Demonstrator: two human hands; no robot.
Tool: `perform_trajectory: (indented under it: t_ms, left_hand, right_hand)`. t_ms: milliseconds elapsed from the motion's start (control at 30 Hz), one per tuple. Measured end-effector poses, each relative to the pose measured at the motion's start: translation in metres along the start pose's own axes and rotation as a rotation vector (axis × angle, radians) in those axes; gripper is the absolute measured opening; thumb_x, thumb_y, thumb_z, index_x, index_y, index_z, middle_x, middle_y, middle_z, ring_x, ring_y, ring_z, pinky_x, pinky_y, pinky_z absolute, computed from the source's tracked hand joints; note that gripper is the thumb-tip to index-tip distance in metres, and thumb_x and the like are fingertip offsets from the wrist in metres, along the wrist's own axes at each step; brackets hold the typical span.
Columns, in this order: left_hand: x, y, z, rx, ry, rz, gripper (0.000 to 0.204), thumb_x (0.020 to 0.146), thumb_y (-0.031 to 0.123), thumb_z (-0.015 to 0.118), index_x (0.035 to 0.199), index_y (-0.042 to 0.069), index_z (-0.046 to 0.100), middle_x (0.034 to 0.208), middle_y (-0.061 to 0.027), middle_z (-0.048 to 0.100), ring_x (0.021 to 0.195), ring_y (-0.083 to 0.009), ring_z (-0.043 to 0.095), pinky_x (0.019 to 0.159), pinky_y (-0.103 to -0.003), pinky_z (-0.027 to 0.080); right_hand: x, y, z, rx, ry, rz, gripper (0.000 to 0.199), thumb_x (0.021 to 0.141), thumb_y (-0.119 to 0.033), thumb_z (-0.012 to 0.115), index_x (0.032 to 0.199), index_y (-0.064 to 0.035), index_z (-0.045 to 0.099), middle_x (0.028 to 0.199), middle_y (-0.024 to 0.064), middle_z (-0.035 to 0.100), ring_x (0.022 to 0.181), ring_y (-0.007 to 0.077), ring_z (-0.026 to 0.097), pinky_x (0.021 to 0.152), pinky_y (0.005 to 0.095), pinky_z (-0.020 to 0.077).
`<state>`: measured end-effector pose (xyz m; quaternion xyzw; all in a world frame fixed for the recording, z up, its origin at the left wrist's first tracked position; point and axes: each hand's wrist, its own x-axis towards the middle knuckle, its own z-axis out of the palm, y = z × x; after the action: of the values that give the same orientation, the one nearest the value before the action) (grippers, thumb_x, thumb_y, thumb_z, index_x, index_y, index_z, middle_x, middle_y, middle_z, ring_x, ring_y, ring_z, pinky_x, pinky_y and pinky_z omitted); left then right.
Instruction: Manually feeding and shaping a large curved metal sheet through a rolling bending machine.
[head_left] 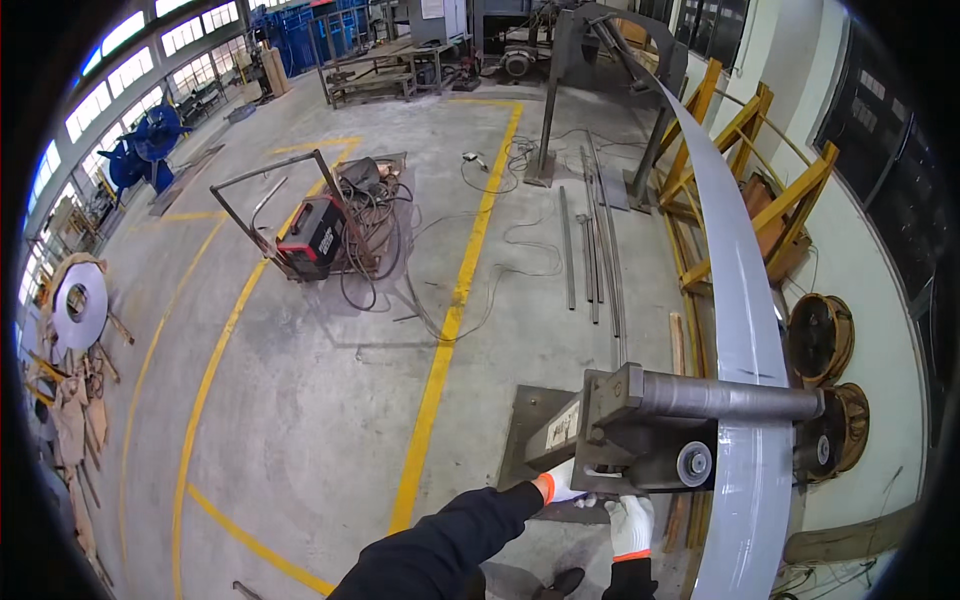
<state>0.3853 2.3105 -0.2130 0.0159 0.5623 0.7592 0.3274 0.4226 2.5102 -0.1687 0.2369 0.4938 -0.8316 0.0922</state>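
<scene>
Both my hands wear white work gloves with orange cuffs. They are at the lower part of a dark steel roller stand [640, 455]. My left hand [563, 482] reaches in at the stand's left side, and the stand's plate hides most of its fingers. Just below the plate's lower edge, my right hand [630, 524] has its fingers drawn together against the stand; what they grip is hidden. A thick grey roller [730, 399] sticks out to the right from the stand's top. A long shiny metal strip [742, 300] passes beneath that roller, right of my hands.
Yellow wooden frames [725, 180] and round reels [820, 338] line the right wall. Loose steel bars [592, 240] lie on the floor ahead. A red-black welding machine [313, 238] with tangled cables stands left. Yellow lines [455, 320] mark the floor. A metal coil [80, 305] is far left.
</scene>
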Motion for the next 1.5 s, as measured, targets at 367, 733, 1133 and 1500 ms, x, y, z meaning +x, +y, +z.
perform_trajectory:
  t_ms: [367, 733, 1133, 1500]
  left_hand:
    - [0.027, -0.012, -0.017, -0.294, -0.184, -0.027, 0.026, 0.103, 0.024, 0.069, 0.124, 0.007, 0.071, 0.084, -0.0071, 0.073, 0.054, -0.0143, 0.062, 0.042, -0.029, 0.046]
    - [0.031, -0.004, -0.029, 0.338, -0.252, 0.209, 0.033, 0.106, 0.02, 0.064, 0.136, 0.007, 0.069, 0.116, -0.0083, 0.073, 0.09, -0.0186, 0.071, 0.074, -0.035, 0.059]
    - [0.036, -0.007, -0.024, -0.173, -0.297, 0.01, 0.03, 0.108, 0.026, 0.061, 0.13, 0.006, 0.065, 0.094, -0.0105, 0.071, 0.066, -0.0196, 0.066, 0.053, -0.033, 0.052]
    - [0.022, -0.019, -0.015, -0.183, -0.173, 0.137, 0.03, 0.106, 0.016, 0.064, 0.134, 0.006, 0.065, 0.095, -0.0114, 0.073, 0.07, -0.0202, 0.067, 0.052, -0.034, 0.051]
  right_hand:
    - [0.005, 0.002, -0.02, -0.141, -0.128, -0.032, 0.013, 0.104, -0.004, 0.062, 0.114, 0.0024, 0.067, 0.114, 0.013, 0.074, 0.093, 0.0228, 0.073, 0.079, 0.0396, 0.0621]
    - [0.002, 0.012, -0.012, -0.101, -0.013, -0.071, 0.011, 0.102, -0.006, 0.067, 0.092, -0.001, 0.063, 0.088, 0.0084, 0.068, 0.074, 0.0177, 0.067, 0.068, 0.0343, 0.059]
    - [0.018, 0.017, -0.037, -0.106, -0.048, -0.043, 0.011, 0.104, -0.008, 0.061, 0.099, -0.0013, 0.069, 0.087, 0.0056, 0.068, 0.074, 0.015, 0.063, 0.067, 0.0302, 0.0517]
    - [0.01, 0.016, -0.027, 0.002, 0.042, -0.051, 0.006, 0.102, -0.005, 0.062, 0.101, -0.0045, 0.068, 0.089, 0.0035, 0.067, 0.074, 0.0129, 0.063, 0.066, 0.0272, 0.0505]
